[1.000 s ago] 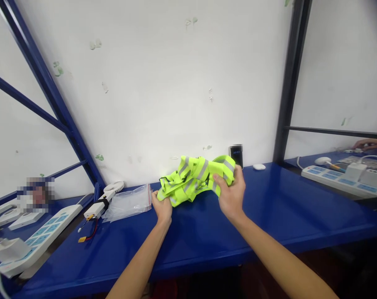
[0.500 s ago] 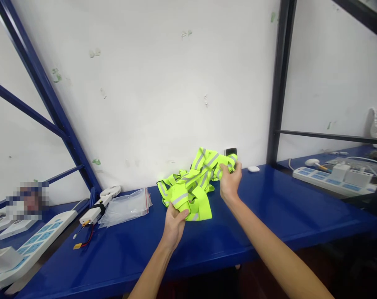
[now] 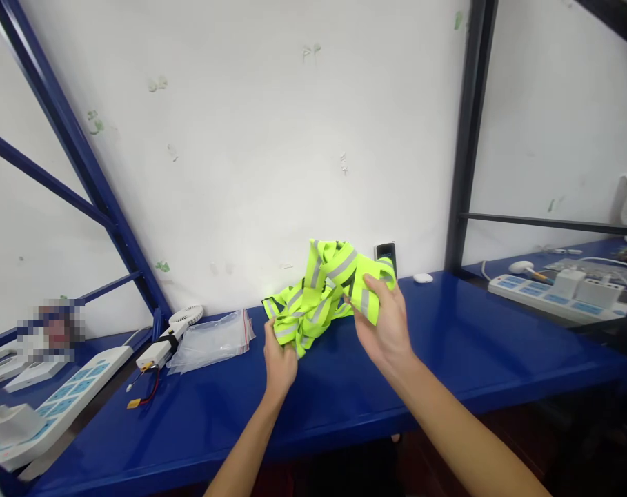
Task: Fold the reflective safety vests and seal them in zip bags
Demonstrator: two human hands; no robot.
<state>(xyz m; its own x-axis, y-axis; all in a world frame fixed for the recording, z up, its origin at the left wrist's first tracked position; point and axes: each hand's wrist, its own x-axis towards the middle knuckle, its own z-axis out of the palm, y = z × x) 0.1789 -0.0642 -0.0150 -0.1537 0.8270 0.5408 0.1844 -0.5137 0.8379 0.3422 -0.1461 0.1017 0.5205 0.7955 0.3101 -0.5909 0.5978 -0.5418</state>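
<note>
A tangle of neon-yellow reflective straps (image 3: 318,293) with grey stripes, perhaps a reflective harness vest, is bunched between my hands over the blue table (image 3: 448,338). My left hand (image 3: 281,357) is closed on its lower left part, fingers largely hidden by the fabric. My right hand (image 3: 385,321) grips a folded strap end at the right side, thumb on top. Behind the right end of the straps, a dark phone-like device (image 3: 386,252) leans against the wall. The far left part of the bundle appears to rest on the table.
Clear zip bags (image 3: 212,342) lie left of the straps. Near them are a small white fan (image 3: 186,315) and a white box with wires (image 3: 155,352). A white earbud-like case (image 3: 423,278) sits at the back right. Power strips (image 3: 67,397) lie beyond the blue frame.
My right hand has turned and come slightly nearer, lifting a strap fold. My left hand has shifted left and tightened on the bundle; the loop hanging at the front has been gathered up.
</note>
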